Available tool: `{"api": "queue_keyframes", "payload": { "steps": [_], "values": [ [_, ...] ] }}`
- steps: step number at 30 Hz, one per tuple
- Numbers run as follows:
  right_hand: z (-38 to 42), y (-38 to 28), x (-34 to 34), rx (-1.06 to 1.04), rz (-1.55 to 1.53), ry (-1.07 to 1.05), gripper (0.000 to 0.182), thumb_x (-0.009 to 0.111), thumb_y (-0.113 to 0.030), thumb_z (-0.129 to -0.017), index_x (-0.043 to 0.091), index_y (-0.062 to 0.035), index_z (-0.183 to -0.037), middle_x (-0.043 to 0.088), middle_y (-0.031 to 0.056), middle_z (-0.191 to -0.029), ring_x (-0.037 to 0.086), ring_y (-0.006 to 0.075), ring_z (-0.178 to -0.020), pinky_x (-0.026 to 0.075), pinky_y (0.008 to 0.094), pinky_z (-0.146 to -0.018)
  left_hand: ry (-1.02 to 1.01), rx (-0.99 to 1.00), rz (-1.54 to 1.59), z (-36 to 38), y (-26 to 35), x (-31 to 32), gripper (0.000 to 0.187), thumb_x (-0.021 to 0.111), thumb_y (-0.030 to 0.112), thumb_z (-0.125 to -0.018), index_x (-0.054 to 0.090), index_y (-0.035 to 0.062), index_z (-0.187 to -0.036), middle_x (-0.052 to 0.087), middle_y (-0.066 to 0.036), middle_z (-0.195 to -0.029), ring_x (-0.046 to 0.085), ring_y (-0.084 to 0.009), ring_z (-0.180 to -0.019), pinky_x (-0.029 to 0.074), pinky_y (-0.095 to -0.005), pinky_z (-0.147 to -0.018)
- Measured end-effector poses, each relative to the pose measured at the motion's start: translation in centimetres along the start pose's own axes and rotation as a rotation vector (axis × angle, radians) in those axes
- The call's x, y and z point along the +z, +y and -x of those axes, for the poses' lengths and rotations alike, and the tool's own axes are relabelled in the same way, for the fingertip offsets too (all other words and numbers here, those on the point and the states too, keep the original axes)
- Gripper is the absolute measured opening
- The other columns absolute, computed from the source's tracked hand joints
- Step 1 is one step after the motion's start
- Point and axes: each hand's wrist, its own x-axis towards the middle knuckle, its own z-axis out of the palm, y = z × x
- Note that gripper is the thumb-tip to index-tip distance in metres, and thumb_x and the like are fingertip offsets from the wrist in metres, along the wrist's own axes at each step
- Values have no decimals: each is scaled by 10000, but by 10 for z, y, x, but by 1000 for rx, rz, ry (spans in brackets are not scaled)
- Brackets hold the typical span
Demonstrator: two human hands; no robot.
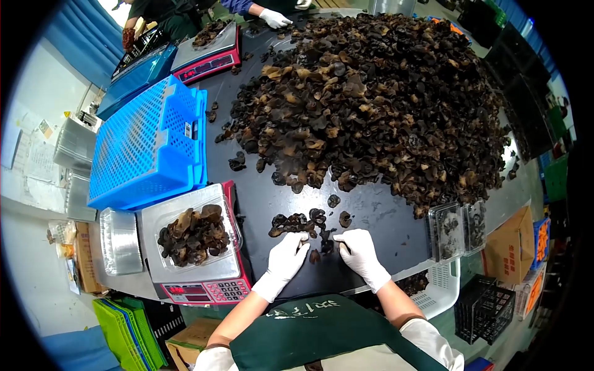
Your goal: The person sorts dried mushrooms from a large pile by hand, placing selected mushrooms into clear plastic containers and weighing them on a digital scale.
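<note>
My left hand (288, 256), in a white glove, is closed with its thumb and fingers pressed together above the dark tabletop. My right hand (361, 253), gloved too, is closed in a similar pinch across from it. Whatever sits at the fingertips of either hand is too small to make out. Between the hands lie a few wood ear mushrooms (326, 242), with a small cluster of wood ears (288, 224) just beyond my left hand. Farther off rises a large heap of wood ear mushrooms (371, 105).
Left of my hands, a scale (158, 278) bears a clear tray of wood ears (193, 235). Empty clear trays (121, 241) and a blue crate (133, 148) stand farther left. Clear containers (447, 232) sit at the right edge. A co-worker's gloved hand (274, 18) is across the table.
</note>
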Motion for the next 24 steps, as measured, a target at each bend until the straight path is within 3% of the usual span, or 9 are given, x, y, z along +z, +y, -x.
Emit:
{"api": "queue_keyframes", "payload": {
  "steps": [3, 7, 8, 10, 13, 15, 18, 20, 24],
  "values": [
    [-6, -10, -7, 26, -13, 90, 157, 634, 4, -698, 654, -70, -835, 587, 95, -649, 588, 311, -616, 478, 405, -599, -38, -3, -20, -10, 9, 2, 249, 684, 142, -829, 618, 108, -1066, 590, -59, -816, 621, -212, -689, 502, -316, -631],
    [-17, -26, -13, 143, 312, -75, 346, 706, -129, -723, 668, -162, -1065, 593, -2, -975, 525, 219, -1003, 324, 457, -998, -17, -5, 25, -16, 10, 9, 306, 696, 112, -804, 631, 91, -1101, 575, -37, -800, 581, -164, -664, 496, -282, -634],
    [-16, -25, -9, 144, 306, -102, 317, 724, -136, -708, 683, -169, -1021, 575, -23, -1000, 491, 208, -1054, 274, 481, -1049, -23, -3, 26, -16, 10, 8, 306, 696, 112, -804, 631, 91, -1101, 575, -37, -800, 581, -164, -664, 496, -282, -634],
    [-18, -18, -8, 40, 273, -82, 247, 729, -133, -704, 699, -146, -950, 612, -4, -965, 549, 222, -999, 349, 449, -1018, -11, -36, 37, -15, 9, 5, 323, 697, 102, -797, 628, 92, -1113, 574, -32, -810, 571, -151, -658, 492, -274, -631],
    [-29, -12, -31, 117, -116, 111, 139, 703, -67, -736, 704, -92, -873, 693, 75, -880, 661, 261, -823, 527, 345, -787, 2, -83, -8, -13, 3, -9, 340, 704, 81, -788, 636, 92, -1120, 565, -32, -803, 553, -139, -648, 482, -264, -624],
    [-23, -14, -77, 440, -506, -95, 143, 657, -37, -771, 691, -35, -911, 700, 91, -973, 666, 205, -914, 519, 325, -854, 34, -84, -11, -11, -4, -14, 332, 704, 54, -783, 643, 83, -1108, 564, -39, -796, 548, -141, -652, 483, -264, -633],
    [-13, 19, -136, 94, -804, -716, 167, 674, -56, -785, 688, -13, -947, 704, 113, -980, 661, 220, -922, 519, 330, -846, 4, -75, -35, -6, -2, -17, 306, 701, 140, -798, 634, 128, -1097, 586, -55, -837, 612, -213, -697, 507, -306, -643],
    [-13, 3, -166, 481, -949, -1064, 152, 695, -100, -811, 687, -11, -933, 708, 122, -973, 665, 213, -917, 522, 335, -837, -53, -62, -35, -4, 10, -17, 304, 706, 147, -798, 633, 123, -1092, 595, -57, -848, 629, -205, -726, 514, -300, -660],
    [-2, -4, -138, 562, -510, -600, 212, 707, -161, -826, 683, -15, -978, 696, 109, -942, 667, 206, -925, 517, 327, -822, -242, 44, -253, 3, 15, -2, 530, 756, 272, -757, 552, 148, -1231, 557, -71, -1058, 637, -245, -854, 528, -346, -676]
  ]
}}
